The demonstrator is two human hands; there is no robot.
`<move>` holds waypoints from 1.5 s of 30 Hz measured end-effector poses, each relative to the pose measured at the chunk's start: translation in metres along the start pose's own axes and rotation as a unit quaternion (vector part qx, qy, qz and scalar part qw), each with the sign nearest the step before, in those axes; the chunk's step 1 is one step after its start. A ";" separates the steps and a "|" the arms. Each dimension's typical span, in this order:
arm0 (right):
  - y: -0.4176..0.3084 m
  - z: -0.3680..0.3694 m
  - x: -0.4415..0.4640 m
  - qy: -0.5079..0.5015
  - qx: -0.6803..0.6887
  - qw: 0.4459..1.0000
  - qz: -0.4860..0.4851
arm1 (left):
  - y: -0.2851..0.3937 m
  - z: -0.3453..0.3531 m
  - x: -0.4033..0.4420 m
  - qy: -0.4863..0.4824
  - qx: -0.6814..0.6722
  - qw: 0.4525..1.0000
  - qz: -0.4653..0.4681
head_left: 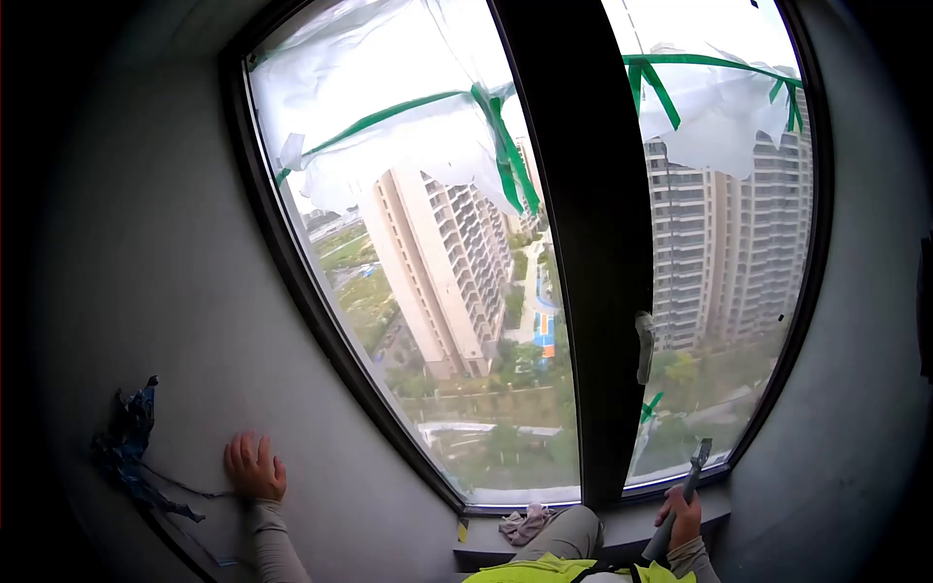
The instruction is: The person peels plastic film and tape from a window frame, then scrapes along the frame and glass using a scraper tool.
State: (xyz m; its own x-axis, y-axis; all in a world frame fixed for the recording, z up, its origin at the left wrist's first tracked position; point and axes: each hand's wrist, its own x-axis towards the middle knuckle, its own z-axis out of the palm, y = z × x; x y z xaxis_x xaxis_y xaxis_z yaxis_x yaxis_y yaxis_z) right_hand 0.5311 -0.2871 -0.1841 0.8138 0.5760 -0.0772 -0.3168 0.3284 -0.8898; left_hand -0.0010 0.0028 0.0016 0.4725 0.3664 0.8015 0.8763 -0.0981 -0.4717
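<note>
My left hand rests flat against the grey wall, fingers apart, holding nothing. Just left of it, crumpled dark blue film with loose strands hangs at the wall. At the lower right, my right hand is wrapped round the grey handle of a scraper-like tool. The tool's narrow head points up in front of the right window pane; whether it touches the glass I cannot tell. Above that hand is the white-wrapped window handle on the dark central frame.
Torn plastic sheeting and green tape cover the upper left pane; similar sheeting hangs at the right. A crumpled rag lies on the sill beside my knee. High-rise buildings stand outside.
</note>
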 end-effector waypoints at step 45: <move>-0.097 0.161 0.190 -0.018 -0.082 0.965 -0.249 | -0.016 0.017 0.002 -0.017 0.090 0.992 0.091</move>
State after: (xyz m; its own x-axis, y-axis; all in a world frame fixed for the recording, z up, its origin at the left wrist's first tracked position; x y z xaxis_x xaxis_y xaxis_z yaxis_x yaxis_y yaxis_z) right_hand 0.6380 -0.0888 -0.0395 0.8267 0.4042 0.3914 0.1923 0.4509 -0.8716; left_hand -0.0154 0.0208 0.0047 0.6147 0.3887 0.6863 0.7445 0.0012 -0.6676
